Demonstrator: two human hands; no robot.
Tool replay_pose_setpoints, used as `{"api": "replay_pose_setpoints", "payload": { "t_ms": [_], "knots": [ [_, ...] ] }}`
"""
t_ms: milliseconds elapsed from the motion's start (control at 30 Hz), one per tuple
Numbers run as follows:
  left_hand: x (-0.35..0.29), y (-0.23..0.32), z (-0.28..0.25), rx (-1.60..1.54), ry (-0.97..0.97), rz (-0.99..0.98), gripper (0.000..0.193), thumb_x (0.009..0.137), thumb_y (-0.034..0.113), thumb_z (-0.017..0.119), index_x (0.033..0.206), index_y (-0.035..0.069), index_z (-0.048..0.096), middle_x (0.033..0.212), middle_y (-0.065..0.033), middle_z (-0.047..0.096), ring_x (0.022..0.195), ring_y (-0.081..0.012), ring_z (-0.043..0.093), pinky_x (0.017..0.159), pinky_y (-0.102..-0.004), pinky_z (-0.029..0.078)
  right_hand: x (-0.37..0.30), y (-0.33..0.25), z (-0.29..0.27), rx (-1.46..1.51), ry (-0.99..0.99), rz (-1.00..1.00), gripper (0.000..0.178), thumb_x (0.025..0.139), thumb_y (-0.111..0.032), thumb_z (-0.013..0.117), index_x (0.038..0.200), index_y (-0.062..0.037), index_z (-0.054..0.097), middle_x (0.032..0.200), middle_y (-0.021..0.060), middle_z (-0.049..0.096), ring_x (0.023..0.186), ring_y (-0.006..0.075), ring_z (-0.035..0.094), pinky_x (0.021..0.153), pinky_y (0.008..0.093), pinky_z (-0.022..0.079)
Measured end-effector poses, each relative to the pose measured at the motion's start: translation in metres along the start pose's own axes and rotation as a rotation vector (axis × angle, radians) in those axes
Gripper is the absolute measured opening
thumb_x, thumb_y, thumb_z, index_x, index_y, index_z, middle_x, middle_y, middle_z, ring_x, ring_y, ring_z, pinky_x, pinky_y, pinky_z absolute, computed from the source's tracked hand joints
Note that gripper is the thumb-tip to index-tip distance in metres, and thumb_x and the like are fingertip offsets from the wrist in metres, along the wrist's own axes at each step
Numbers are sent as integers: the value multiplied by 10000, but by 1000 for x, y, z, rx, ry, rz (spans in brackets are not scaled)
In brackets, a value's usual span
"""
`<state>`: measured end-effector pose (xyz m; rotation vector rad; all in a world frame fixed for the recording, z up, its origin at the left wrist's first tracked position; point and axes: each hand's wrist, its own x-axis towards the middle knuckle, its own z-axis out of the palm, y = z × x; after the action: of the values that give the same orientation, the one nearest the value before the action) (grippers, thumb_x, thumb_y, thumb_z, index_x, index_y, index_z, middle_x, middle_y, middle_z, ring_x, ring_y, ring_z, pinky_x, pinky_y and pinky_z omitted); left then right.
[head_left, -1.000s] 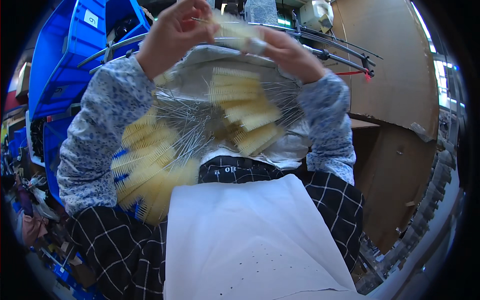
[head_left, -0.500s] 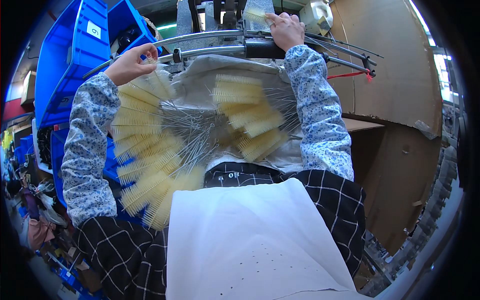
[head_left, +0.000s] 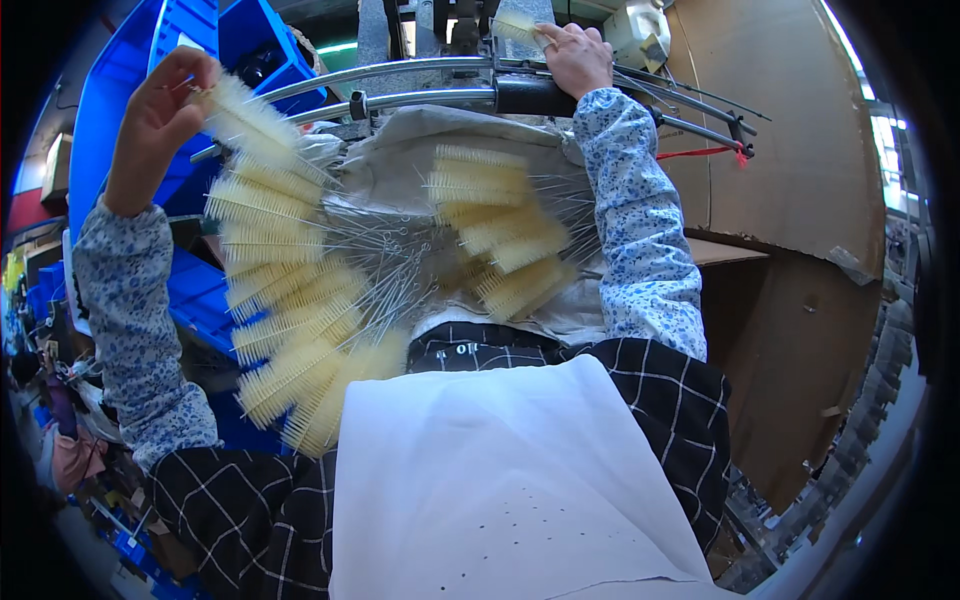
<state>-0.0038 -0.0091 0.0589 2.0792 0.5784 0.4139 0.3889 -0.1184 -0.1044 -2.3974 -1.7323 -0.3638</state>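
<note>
Brushes (head_left: 480,190) lie on cloth (head_left: 395,155) near bins (head_left: 110,100), left grip (head_left: 155,120) and right grip (head_left: 579,62) holding others.

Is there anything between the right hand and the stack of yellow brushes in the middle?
Yes. In this view, a curved silver metal bar with a black cylindrical sleeve crosses between the right hand and the stacked pale yellow bristle brushes; depth is hard to judge.

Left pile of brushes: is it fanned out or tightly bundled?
Fanned out: bristle heads lie along a curve, wire stems pointing inward.
</note>
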Motion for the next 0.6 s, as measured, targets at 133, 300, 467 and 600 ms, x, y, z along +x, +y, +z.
{"api": "replay_pose_setpoints", "payload": {
  "t_ms": [133,300,467,600],
  "knots": [
    [-11,-1,-6,38,60,1,146,726,73,472,868,71,436,862,9,443,804,-63,429,709,-194,345,3,4,4,41,-37,-15,258,824,-296,427,1057,-287,538,885,10,545,865,215,472,763,373,367],
    [-2,1,4,-2,21,22,140,728,70,466,865,69,436,869,8,443,817,-66,428,718,-196,346,18,10,8,-49,-121,-53,301,802,-333,468,1091,-266,520,1030,-21,485,1014,211,363,838,415,256],
    [3,18,12,-7,7,10,149,727,62,467,874,65,443,878,4,442,828,-69,433,731,-200,349,33,8,13,17,-37,-131,344,771,-269,470,1114,-238,478,1025,43,462,1031,218,339,845,422,243],
    [3,7,8,-6,6,64,149,730,60,467,879,63,450,890,-2,445,840,-73,437,734,-205,355,5,40,13,-141,171,65,361,770,-364,499,1105,-230,510,1056,-20,474,1034,214,354,852,416,252]
  ]
}}
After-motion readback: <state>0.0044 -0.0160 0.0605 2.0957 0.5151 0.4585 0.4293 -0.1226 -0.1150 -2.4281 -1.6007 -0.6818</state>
